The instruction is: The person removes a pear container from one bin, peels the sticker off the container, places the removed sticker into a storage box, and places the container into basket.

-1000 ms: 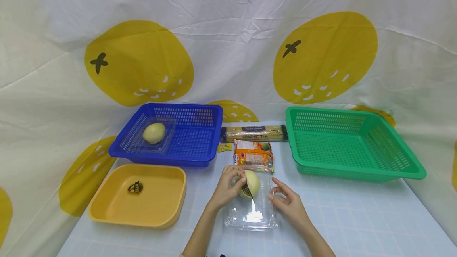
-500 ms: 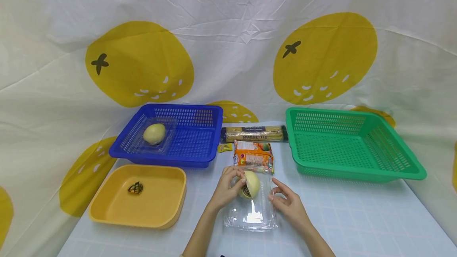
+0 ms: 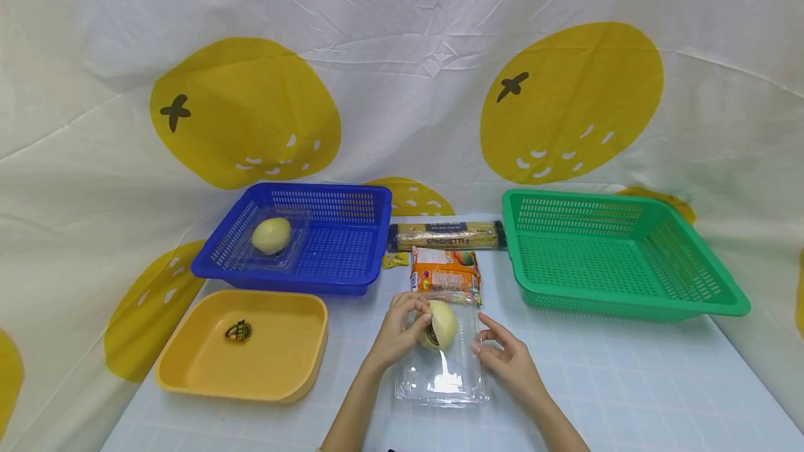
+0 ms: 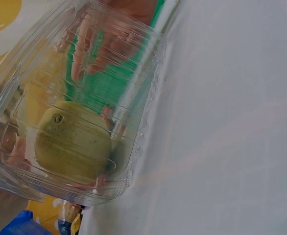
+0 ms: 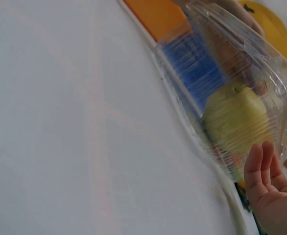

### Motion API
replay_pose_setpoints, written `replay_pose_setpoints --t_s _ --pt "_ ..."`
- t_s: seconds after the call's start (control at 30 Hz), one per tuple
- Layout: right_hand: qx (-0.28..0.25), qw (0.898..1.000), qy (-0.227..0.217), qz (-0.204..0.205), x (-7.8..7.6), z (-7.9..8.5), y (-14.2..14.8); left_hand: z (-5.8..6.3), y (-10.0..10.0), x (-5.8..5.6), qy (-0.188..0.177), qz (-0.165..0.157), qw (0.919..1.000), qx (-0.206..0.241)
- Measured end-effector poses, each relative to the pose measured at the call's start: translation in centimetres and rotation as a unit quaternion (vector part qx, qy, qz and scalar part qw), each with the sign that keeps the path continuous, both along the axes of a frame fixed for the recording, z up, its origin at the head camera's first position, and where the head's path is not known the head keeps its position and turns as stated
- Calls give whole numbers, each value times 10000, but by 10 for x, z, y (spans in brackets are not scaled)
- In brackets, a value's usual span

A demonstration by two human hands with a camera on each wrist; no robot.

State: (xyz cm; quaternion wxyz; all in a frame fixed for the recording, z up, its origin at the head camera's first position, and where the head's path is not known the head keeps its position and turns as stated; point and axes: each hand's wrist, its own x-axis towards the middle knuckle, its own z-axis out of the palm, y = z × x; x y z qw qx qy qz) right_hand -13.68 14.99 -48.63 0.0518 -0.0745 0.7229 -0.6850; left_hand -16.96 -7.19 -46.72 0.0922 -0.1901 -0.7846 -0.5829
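A clear plastic container (image 3: 433,382) lies on the table in front of me, with a pale yellow round fruit (image 3: 444,319) inside; ribbed walls show in both wrist views. On its lid above the fruit is a dark printed sticker (image 3: 431,335), partly covered by my left hand (image 3: 402,330). Thumb and forefinger of that hand pinch the sticker's edge, though the pinch itself is small in view. At the container's right edge, my right hand (image 3: 505,354) holds the rim between thumb and bent fingers (image 5: 255,169).
A yellow tray (image 3: 301,368) at left contains a dark sticker (image 3: 239,330). Behind it, a blue basket (image 3: 339,243) holds another boxed fruit (image 3: 271,236). A spaghetti pack (image 3: 449,236), an orange snack bag (image 3: 446,274) and a small yellow packet (image 3: 396,259) lie behind. A green basket (image 3: 584,250) stands right.
The dark part of the sticker showing below my left fingers has grown smaller, its lower tip drawing in. Both hands and the container stay in nearly the same place.
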Motion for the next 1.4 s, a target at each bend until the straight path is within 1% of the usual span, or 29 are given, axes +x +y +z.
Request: replay_pose_setpoints --t_s 0.17,0.23,0.3,0.4,0.5,0.57,0.7,0.77,0.83,0.9,0.93,1.0,1.03,1.13,1.23,1.33,1.4 --pt "-2 10000 -11 -28 0 0 -1 1 0 0 -92 48 9999 10" --pt "-5 10000 -9 -28 0 0 -1 3 1 1 -60 79 9999 -14" --pt "-4 10000 -14 -23 0 -1 -1 8 2 4 -2 89 10000 -17" --pt "9 10000 -31 -26 0 -1 -1 21 3 11 5 63 10000 -41" --pt "38 10000 -34 -54 1 0 -1 34 2 17 -205 19 9997 109" --pt "58 9999 -39 -86 1 1 -1 36 0 17 -389 0 9987 338" --pt "68 9999 -59 -113 2 1 -2 33 -4 14 -603 -49 9950 798" --pt "63 9999 -17 -79 3 2 -2 23 -6 9 -636 -88 9934 950" --pt "70 10000 18 -52 3 2 -2 14 -7 7 -600 -69 9922 1094" --pt "75 10000 27 -48 3 2 -2 5 -9 5 -637 -51 9900 1261" --pt "69 10000 56 -35 3 2 -1 2 -10 5 -665 -8 9887 1342" --pt "69 9999 -2 -72 2 2 -1 2 -14 9 -793 86 9858 1479" --pt "67 9999 -30 -88 2 2 -1 4 -17 12 -912 126 9836 1553" --pt "70 9999 -93 -120 2 2 0 9 -27 20 -1192 358 9787 1633" --pt "96 9999 -60 -101 1 1 0 17 -40 29 -1340 606 9766 1567" --pt "88 9999 -35 -103 1 1 0 27 -57 37 -1256 909 9790 1327" --pt "71 9999 -38 -104 1 0 1 33 -71 43 -1109 1154 9804 1145"
